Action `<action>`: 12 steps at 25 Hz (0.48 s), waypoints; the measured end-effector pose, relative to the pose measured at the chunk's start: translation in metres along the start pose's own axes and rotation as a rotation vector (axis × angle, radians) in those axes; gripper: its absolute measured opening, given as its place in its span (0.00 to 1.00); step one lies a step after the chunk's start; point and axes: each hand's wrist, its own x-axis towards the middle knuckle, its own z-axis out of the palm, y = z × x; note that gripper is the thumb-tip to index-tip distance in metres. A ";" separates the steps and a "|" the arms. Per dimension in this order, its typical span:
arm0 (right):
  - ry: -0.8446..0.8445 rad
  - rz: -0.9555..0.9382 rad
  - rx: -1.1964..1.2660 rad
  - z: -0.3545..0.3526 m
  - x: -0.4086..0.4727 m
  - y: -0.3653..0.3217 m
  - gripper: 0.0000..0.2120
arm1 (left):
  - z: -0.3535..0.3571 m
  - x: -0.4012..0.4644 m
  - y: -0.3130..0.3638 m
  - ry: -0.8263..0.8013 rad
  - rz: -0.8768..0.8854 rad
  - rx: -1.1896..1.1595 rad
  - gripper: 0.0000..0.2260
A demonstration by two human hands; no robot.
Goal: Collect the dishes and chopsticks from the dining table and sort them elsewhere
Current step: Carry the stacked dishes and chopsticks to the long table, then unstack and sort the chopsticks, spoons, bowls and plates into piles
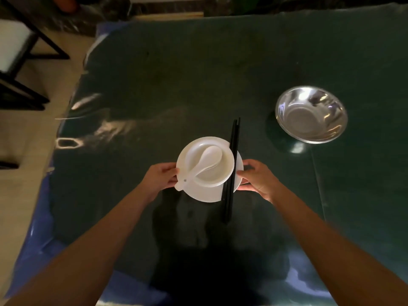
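From the head camera, the left hand [162,178] and right hand [257,177] grasp opposite edges of a white plate [205,194] near the front of the green table [176,85]. On the plate sits a bowl [225,171] holding a spoon [207,160]; black chopsticks [231,164] lie across its right side. A steel bowl [311,114] stands well apart, uncollected. Collection looks half done; sorting remains.
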 end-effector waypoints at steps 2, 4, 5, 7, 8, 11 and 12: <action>-0.017 0.003 -0.021 -0.002 0.009 0.001 0.14 | 0.002 0.006 -0.002 0.014 0.004 0.019 0.12; -0.024 0.007 -0.048 -0.004 0.014 0.004 0.13 | 0.005 0.011 -0.007 0.024 0.001 0.024 0.13; -0.028 0.001 -0.075 -0.006 0.016 0.005 0.13 | 0.007 0.014 -0.009 0.026 0.002 0.022 0.13; -0.037 -0.012 -0.160 -0.008 0.019 0.005 0.12 | 0.008 0.018 -0.013 0.032 -0.005 0.038 0.13; -0.044 -0.016 -0.210 -0.009 0.021 0.004 0.12 | 0.007 0.019 -0.014 0.031 -0.010 0.047 0.13; -0.092 -0.022 -0.387 -0.016 0.026 -0.005 0.12 | 0.006 0.021 -0.016 0.025 0.032 0.101 0.12; -0.113 -0.030 -0.461 -0.021 0.027 -0.010 0.11 | 0.005 0.021 -0.016 0.039 0.065 0.147 0.12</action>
